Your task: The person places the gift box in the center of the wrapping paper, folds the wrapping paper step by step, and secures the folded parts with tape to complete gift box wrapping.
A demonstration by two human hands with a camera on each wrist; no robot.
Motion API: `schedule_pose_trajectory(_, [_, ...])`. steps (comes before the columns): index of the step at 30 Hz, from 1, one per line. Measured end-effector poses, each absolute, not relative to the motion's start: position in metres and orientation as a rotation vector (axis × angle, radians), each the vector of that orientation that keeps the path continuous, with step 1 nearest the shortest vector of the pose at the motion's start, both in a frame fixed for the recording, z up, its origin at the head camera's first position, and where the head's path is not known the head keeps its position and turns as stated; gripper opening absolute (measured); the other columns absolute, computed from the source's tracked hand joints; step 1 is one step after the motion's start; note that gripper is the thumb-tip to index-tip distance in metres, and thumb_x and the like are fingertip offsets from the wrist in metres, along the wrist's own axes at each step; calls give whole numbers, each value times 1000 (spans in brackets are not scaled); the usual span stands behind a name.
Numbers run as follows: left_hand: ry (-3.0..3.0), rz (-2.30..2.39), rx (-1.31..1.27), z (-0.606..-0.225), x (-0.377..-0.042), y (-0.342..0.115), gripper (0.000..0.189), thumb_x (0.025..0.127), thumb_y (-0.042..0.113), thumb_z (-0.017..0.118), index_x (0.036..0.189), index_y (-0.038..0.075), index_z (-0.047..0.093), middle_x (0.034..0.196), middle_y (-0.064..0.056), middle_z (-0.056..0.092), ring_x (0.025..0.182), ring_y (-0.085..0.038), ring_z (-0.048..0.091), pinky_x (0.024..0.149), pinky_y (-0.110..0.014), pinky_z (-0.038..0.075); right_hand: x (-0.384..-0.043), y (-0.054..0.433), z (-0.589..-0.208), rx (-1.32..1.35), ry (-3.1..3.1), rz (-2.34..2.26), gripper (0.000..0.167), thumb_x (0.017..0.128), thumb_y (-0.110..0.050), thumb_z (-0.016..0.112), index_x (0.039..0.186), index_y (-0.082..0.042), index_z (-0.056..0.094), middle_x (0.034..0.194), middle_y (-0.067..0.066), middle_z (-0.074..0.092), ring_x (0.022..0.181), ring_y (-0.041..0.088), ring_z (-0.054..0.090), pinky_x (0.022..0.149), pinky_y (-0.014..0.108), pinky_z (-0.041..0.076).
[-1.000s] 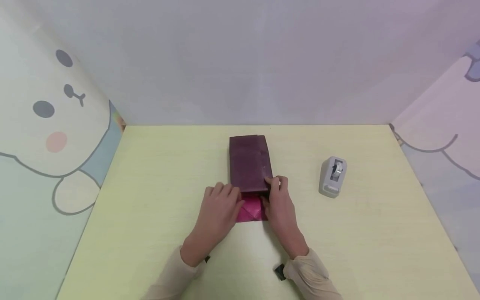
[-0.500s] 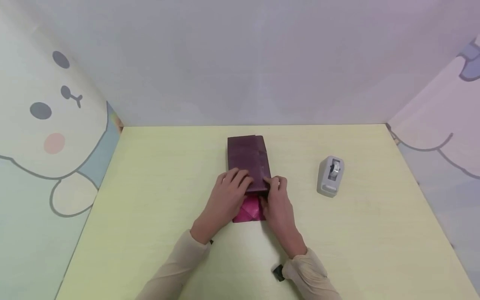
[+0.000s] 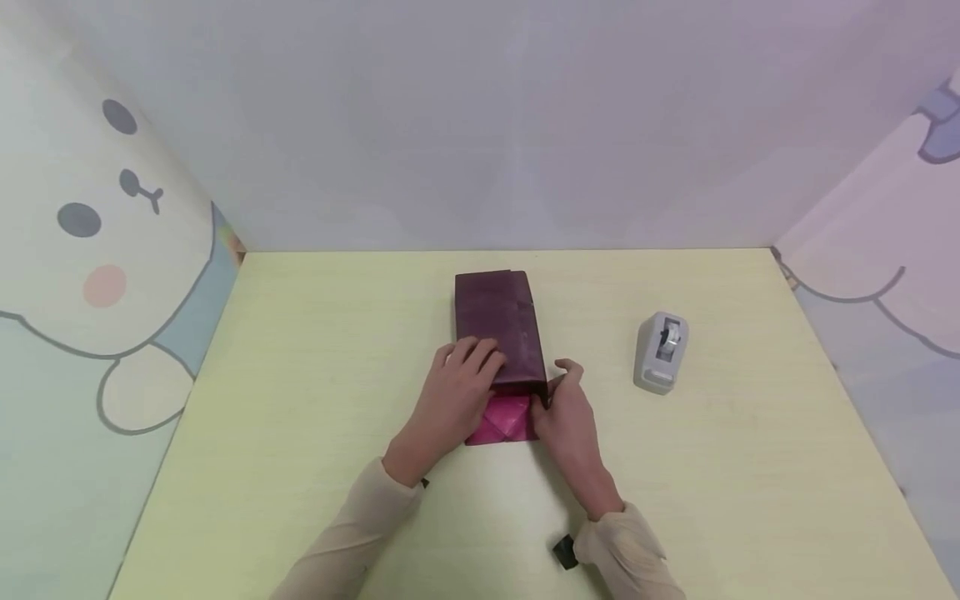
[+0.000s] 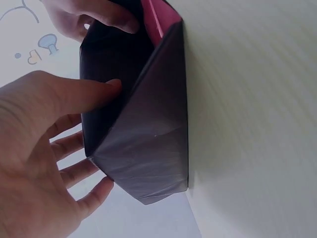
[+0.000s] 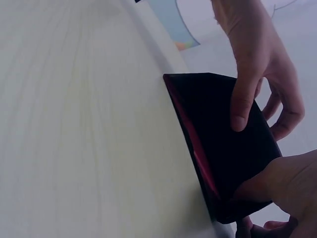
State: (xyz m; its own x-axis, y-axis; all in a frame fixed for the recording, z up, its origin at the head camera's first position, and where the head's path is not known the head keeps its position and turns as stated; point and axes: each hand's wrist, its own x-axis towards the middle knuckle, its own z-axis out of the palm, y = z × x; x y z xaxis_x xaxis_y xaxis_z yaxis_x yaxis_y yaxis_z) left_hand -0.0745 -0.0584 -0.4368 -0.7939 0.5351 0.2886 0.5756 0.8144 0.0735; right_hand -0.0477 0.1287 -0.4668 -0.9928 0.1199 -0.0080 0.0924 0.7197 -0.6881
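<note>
While atop parcel [image 3: 491, 312], left hand [image 3: 453, 397] aslant.

Dark purple wrapped box [image 3: 501, 321] lying flat near far edge of surface [image 3: 352, 333]; near end unsealed, pink flap [image 3: 506, 421] sticking out.

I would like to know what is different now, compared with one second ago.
The left hand has moved forward, from the near left corner onto the top of the purple wrapped package. The right hand has shifted slightly right, its fingertip off the top. The package as a whole and the tape dispenser stayed in place.
</note>
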Motion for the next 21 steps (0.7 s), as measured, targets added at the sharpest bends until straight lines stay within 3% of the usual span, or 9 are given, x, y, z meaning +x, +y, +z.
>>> schedule_pose_trajectory(9, [-2774, -218, -847, -436, -75, -57, 35, 94, 19, 76, 126, 14, 62, 136, -6, 62, 124, -28, 55, 103, -50, 50, -50, 127, -469, -188, -2915, 1039, 57, 88, -6, 74, 136, 3, 44, 79, 12, 66, 64, 24, 59, 59, 37, 48])
schedule_pose_trajectory(16, [-2796, -187, -847, -437, -77, -57, 43, 91, 15, 77, 129, 14, 59, 137, -6, 59, 125, -28, 53, 102, -50, 50, -47, 134, -470, -57, -2930, 1095, 63, 88, -6, 75, 140, 8, 41, 83, 12, 66, 69, 22, 60, 67, 39, 52])
schedule_pose_trajectory(21, [-2812, -194, -851, -438, -79, -57, 43, 91, 11, 74, 130, 15, 57, 139, -7, 58, 127, -29, 52, 103, -50, 50, -27, 141, -464, -19, -2969, 1180, 69, 86, -4, 77, 141, 12, 38, 85, 9, 67, 71, 16, 58, 70, 34, 51])
